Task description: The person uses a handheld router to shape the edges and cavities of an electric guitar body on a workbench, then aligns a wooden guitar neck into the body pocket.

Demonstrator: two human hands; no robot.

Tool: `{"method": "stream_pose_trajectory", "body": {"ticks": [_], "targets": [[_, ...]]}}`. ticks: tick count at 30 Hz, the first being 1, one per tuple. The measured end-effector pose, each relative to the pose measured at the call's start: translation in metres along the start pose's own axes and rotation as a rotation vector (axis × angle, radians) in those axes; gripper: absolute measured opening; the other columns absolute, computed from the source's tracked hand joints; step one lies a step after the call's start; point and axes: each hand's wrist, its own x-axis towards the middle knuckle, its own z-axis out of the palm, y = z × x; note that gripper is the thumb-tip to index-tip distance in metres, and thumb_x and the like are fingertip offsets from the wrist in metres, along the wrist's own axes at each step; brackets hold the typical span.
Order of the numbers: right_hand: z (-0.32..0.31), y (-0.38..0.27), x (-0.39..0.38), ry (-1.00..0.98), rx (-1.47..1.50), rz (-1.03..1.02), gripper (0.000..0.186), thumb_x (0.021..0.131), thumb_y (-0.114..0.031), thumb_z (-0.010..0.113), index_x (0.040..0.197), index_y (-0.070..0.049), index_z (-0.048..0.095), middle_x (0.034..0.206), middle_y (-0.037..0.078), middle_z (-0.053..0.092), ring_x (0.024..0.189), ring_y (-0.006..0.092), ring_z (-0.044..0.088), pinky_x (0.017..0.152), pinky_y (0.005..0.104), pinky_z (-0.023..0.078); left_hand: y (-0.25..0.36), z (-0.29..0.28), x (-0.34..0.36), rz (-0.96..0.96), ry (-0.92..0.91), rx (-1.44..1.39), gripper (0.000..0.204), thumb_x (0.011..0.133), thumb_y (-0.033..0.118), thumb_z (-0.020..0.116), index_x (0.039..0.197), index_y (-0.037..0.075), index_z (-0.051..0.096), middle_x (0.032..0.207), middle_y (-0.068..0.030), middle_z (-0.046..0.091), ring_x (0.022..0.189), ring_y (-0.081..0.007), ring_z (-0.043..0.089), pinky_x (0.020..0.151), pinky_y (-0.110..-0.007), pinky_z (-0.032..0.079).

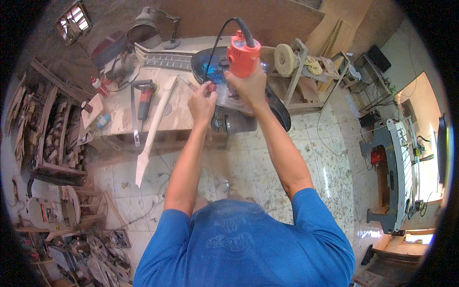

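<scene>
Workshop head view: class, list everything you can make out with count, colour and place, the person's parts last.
Corded cylindrical power tool: 1, red-orange, top centre
Long neck-shaped wooden piece: 1, pale, overhanging the bench front
Handheld grinder-like tool: 1, orange and grey, on the bench
Flat metal strip: 1, silver, left of the grinder-like tool
Jointed desk lamp: 1, grey, bench back
Wooden workbench: 1, tan, upper left
Round thick wheel: 1, cream, right of the bench
Long ribbed machine: 1, grey, far right
Short-sleeved shirt: 1, blue, bottom centre
Left hand: 1, bare, at a small dark-red knob
Right hand: 1, bare, gripping the power tool
Smaller clutter: uncounted, unclear
</scene>
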Motion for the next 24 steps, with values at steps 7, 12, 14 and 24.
{"method": "stream_pose_trajectory", "body": {"ticks": [7,12,14,24], "targets": [[0.0,0.0,0.002,-0.024,0.027,0.039,0.071,0.068,-0.033,0.092,0.124,-0.003,0.059,0.104,0.02,0.077,0.098,0.0387,0.077,0.084,0.0475,0.06,0.0,0.0,0.0,0.012,0.008,-0.009,0.042,0.084,0.023,0.072,0.123,0.01,0.079,0.099,-0.0179,0.081,0.095,-0.0328,0.079,0.087,-0.042,0.059],[0.002,0.005,0.002,-0.042,0.076,0.063,0.071,0.068,-0.033,0.092,0.122,-0.003,0.059,0.104,0.021,0.077,0.097,0.0394,0.077,0.084,0.0482,0.059,-0.001,0.001,0.001,-0.022,-0.013,0.034,0.042,0.084,0.026,0.074,0.123,0.011,0.08,0.096,-0.0168,0.081,0.09,-0.029,0.079,0.085,-0.041,0.059],[0.004,0.007,0.002,-0.049,0.073,0.092,0.071,0.068,-0.033,0.092,0.123,-0.003,0.059,0.103,0.021,0.077,0.097,0.0399,0.077,0.084,0.0485,0.059,-0.003,0.002,0.002,-0.006,0.003,0.037,0.041,0.085,0.027,0.075,0.123,0.011,0.08,0.095,-0.0157,0.081,0.088,-0.0263,0.08,0.083,-0.04,0.059],[-0.005,-0.008,-0.006,0.009,0.036,0.012,0.073,0.068,-0.033,0.092,0.127,-0.005,0.06,0.107,0.02,0.077,0.099,0.0357,0.078,0.085,0.0455,0.06,-0.01,0.004,-0.004,-0.012,-0.013,-0.073,0.041,0.085,0.025,0.074,0.123,0.01,0.079,0.099,-0.0213,0.079,0.095,-0.0368,0.078,0.086,-0.044,0.058]]}}
